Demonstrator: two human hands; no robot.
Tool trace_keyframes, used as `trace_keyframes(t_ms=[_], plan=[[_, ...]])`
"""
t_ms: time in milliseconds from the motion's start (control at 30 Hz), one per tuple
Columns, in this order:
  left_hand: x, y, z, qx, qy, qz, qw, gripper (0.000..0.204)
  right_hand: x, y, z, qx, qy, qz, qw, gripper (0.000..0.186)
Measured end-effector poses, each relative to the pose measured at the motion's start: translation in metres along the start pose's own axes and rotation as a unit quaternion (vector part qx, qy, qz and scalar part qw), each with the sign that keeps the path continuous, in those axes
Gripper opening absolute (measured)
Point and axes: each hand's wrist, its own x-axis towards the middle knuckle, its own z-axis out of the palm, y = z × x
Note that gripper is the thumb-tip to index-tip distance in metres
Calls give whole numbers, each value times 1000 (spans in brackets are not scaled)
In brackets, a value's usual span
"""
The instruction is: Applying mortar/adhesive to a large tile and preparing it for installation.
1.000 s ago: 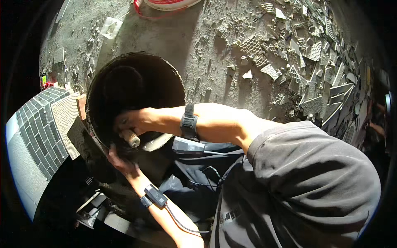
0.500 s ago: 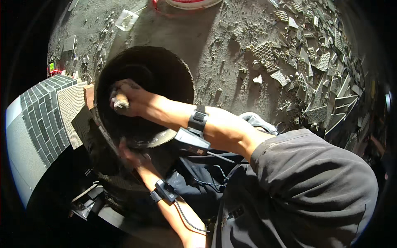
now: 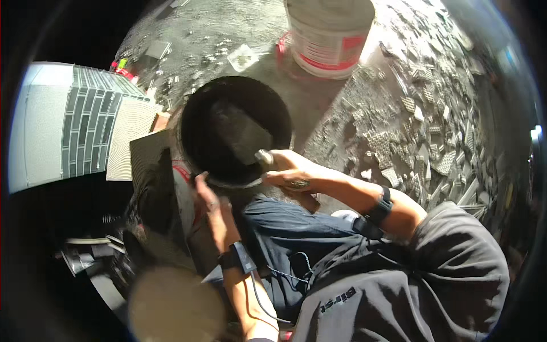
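Note:
A dark-lined bucket [image 3: 211, 111] stands in front of me, its inside shadowed. My right hand [image 3: 288, 171] is at its right near rim, closed round the handle [image 3: 264, 158] of a trowel, whose flat blade [image 3: 242, 128] shows dimly inside the bucket. My left hand [image 3: 212, 199] grips the bucket at its near left rim, thumb upward, beside the red-marked outer wall.
A white bucket [image 3: 322, 43] with red markings stands beyond. Broken tile pieces [image 3: 433, 154] litter the rough floor on the right. At left lie dark brick-pattern tiles [image 3: 85, 128], a textured beige board [image 3: 125, 137] and a dark board [image 3: 148, 151]. A small clear container [image 3: 242, 58] lies behind.
My right hand has moved from deep inside the bucket to its right near rim, bringing the trowel blade into view. The view has shifted, showing more of the white bucket.

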Motion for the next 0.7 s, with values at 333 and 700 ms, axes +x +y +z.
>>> trace_keyframes(t_ms=[333,700], plan=[[14,-46,32,-302,-87,36,949,43,4,-90,63,-107,-28,5,994,28],[-112,82,-209,-162,266,106,944,30,185,45,144,-471,43,-386,792,47]])
